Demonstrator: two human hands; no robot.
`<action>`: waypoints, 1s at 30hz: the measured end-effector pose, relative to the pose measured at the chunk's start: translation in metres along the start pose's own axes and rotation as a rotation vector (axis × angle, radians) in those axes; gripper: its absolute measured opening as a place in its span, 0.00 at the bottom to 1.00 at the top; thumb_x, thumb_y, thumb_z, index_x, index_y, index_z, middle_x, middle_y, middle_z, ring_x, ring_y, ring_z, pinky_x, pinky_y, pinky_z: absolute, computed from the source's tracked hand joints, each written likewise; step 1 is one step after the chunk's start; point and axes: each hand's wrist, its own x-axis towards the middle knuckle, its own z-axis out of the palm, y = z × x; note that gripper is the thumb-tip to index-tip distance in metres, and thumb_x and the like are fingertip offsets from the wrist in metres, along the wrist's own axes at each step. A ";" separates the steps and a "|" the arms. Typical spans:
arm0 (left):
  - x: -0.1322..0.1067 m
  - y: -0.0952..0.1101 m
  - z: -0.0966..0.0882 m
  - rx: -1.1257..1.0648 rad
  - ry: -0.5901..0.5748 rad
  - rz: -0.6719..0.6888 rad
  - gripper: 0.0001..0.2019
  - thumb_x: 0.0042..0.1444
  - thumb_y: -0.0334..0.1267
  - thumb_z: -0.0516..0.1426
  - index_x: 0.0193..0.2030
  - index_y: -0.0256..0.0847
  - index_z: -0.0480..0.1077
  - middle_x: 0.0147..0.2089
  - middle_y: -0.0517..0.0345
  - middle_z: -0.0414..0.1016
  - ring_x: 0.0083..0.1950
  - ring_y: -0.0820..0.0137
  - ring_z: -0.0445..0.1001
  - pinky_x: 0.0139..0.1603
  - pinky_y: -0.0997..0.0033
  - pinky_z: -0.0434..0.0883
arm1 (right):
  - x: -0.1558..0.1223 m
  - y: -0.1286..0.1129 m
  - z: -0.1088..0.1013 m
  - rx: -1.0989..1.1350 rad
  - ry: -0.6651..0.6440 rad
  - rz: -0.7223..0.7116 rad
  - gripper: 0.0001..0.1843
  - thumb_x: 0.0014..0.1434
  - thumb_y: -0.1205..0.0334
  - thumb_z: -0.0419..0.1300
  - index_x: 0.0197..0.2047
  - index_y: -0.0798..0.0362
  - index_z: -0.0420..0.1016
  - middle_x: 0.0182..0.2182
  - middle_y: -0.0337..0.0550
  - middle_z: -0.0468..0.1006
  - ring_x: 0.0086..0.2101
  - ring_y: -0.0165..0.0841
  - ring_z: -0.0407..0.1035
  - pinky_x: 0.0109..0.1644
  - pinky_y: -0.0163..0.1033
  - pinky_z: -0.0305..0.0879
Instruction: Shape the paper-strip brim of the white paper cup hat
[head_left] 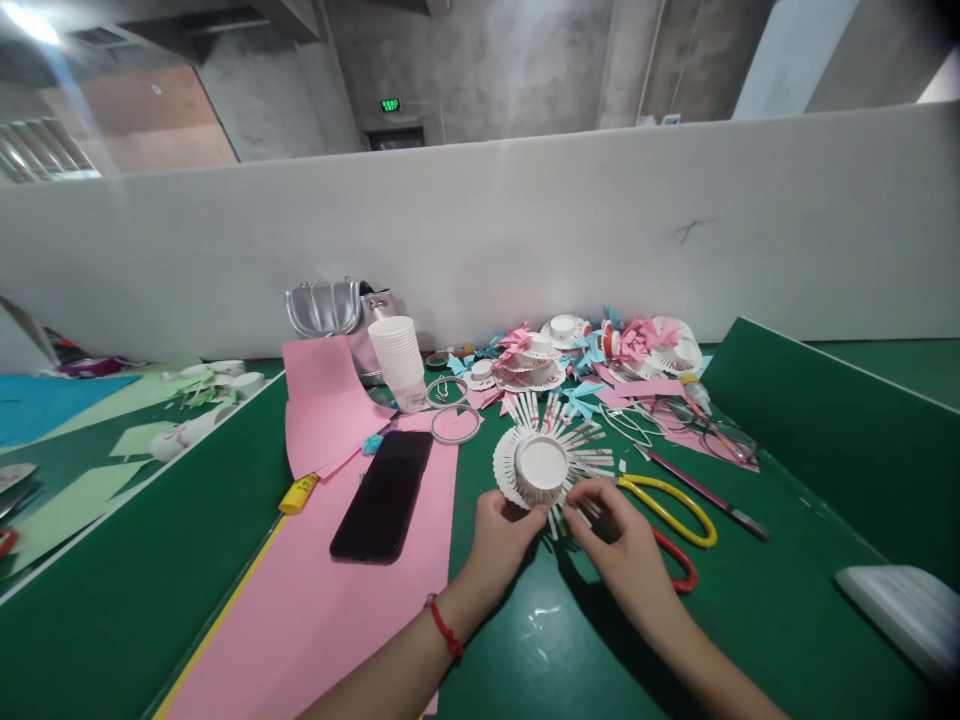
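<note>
Item: one white paper cup (541,465), its side cut into strips that are fanning out around the round base; sitting on the green bench (540,660), directly before me, base facing up.

Left grip (496,540): mine; I am pinching the cup's near edge between thumb and forefinger. A red bracelet (445,627) is circling that wrist.

Right grip (619,530): mine; I am bringing thumb and forefinger close together at the near-right strips; whether a strip is lying between them, I cannot tell.

Right of the cup: a yellow loop handle (711,528) and a red loop handle (691,578), both lying beside my right grip; a purple pencil-like stick (705,492), lying aslant; eyeglasses (727,440), resting behind it.

Beyond the cup: pink, blue and white paper pieces (529,375), heaping up near the white partition (480,240).

Left: two rings (456,441), lying close together; a black phone (384,497), resting on pink paper (322,620); a yellow tube (298,494), lying near the paper's edge; a stack of white cups (397,350), standing tilted; a silver bag (326,308), standing behind.

Far right: a white object (904,610), lying partly out of view.
</note>
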 end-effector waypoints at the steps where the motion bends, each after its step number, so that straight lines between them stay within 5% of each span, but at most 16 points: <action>1: 0.000 -0.001 0.000 -0.003 -0.012 -0.001 0.06 0.37 0.28 0.59 0.26 0.31 0.72 0.27 0.56 0.76 0.29 0.72 0.70 0.32 0.77 0.66 | 0.000 0.002 0.001 0.004 -0.015 0.004 0.05 0.47 0.62 0.57 0.28 0.53 0.65 0.27 0.40 0.68 0.31 0.34 0.64 0.33 0.35 0.60; 9: -0.001 0.002 0.001 -0.006 -0.023 0.000 0.06 0.37 0.27 0.59 0.26 0.32 0.72 0.27 0.57 0.76 0.29 0.72 0.70 0.31 0.77 0.65 | 0.000 0.001 0.000 -0.036 -0.049 -0.017 0.03 0.48 0.66 0.54 0.25 0.52 0.61 0.23 0.35 0.64 0.25 0.29 0.60 0.29 0.32 0.58; 18: 0.000 -0.001 0.001 0.049 0.009 -0.003 0.05 0.37 0.29 0.60 0.26 0.30 0.72 0.27 0.54 0.76 0.28 0.70 0.71 0.30 0.75 0.65 | -0.003 -0.003 -0.004 -0.100 -0.055 -0.086 0.06 0.52 0.65 0.51 0.29 0.53 0.69 0.27 0.41 0.71 0.30 0.33 0.65 0.33 0.35 0.60; 24: 0.001 -0.005 -0.005 -0.103 -0.119 -0.084 0.10 0.40 0.32 0.60 0.32 0.30 0.74 0.33 0.50 0.77 0.34 0.68 0.71 0.38 0.71 0.66 | -0.001 0.003 0.002 -0.112 -0.069 -0.086 0.04 0.51 0.64 0.53 0.28 0.54 0.69 0.25 0.41 0.70 0.28 0.33 0.65 0.32 0.35 0.62; 30: 0.003 -0.006 -0.007 -0.158 -0.129 -0.135 0.09 0.39 0.33 0.62 0.29 0.31 0.74 0.29 0.53 0.76 0.30 0.71 0.70 0.35 0.72 0.65 | 0.001 0.005 0.003 -0.045 -0.067 -0.020 0.04 0.49 0.64 0.55 0.26 0.54 0.68 0.24 0.41 0.72 0.26 0.32 0.66 0.30 0.34 0.62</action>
